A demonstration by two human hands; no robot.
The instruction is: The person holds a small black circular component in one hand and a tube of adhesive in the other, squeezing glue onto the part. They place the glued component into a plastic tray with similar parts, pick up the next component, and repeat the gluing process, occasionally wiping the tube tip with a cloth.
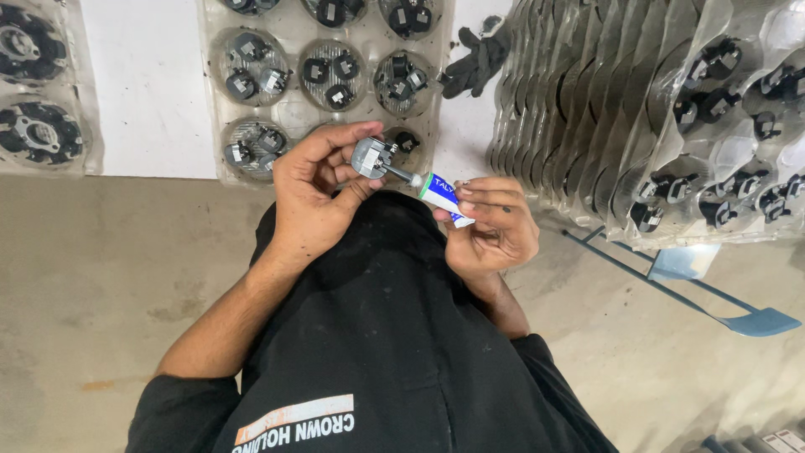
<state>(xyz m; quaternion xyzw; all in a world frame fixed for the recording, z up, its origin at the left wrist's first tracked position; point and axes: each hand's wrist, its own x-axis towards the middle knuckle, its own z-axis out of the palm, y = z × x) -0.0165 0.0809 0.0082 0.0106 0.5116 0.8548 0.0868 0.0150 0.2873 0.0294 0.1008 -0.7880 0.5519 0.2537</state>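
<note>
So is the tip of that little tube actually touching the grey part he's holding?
Touching. The head view shows the nozzle of the small tube, held in the right hand, meeting the grey part in the left hand, with no gap.

Two hands are in view: the left hand [314, 197] holds one small grey part [373, 157], and the right hand [490, 226] holds one small tube [440, 191]. One clear tray [289, 109] shows nine round wells. One dark glove [476, 60] lies beside it. Stacked trays [587, 101] at the right edge are too many to count.

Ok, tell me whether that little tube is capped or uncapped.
Uncapped: the tube in the right hand has its bare nozzle against the grey part.
</note>
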